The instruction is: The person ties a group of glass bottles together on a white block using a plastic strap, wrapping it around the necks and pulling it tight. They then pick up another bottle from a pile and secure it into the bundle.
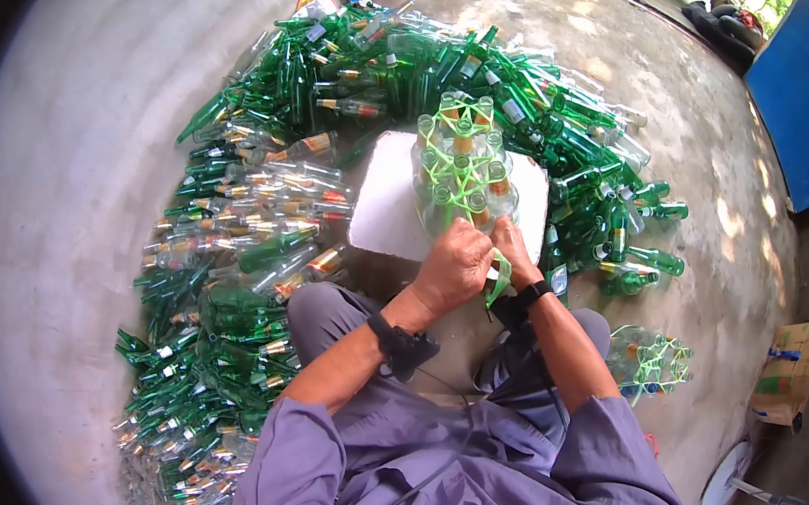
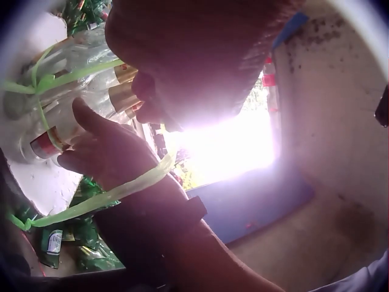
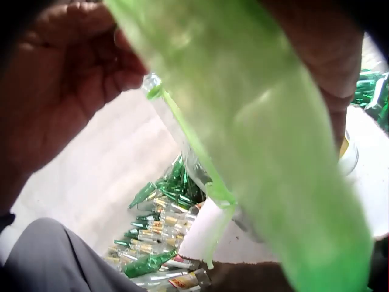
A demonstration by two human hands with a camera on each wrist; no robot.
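Observation:
Clear bottles (image 1: 442, 211) stand upright in a bundle on a white block (image 1: 384, 200), with green strap (image 1: 458, 191) laced around their necks. At the bundle's near side my left hand (image 1: 458, 262) has curled fingers pinching the strap. Close beside it, my right hand (image 1: 515, 249) bends its fingers around the strap by the bottles; its fingertips are partly hidden. In the left wrist view, a loose strap length (image 2: 115, 193) crosses my right wrist. A broad strap piece (image 3: 243, 128) covers much of the right wrist view, between both hands.
Green and clear bottles (image 1: 267, 208) lie piled to the left, behind and right of the block. Another strapped bundle (image 1: 655, 364) is beside my right knee. A cardboard piece (image 1: 790, 372) and blue panel (image 1: 806, 102) are at right.

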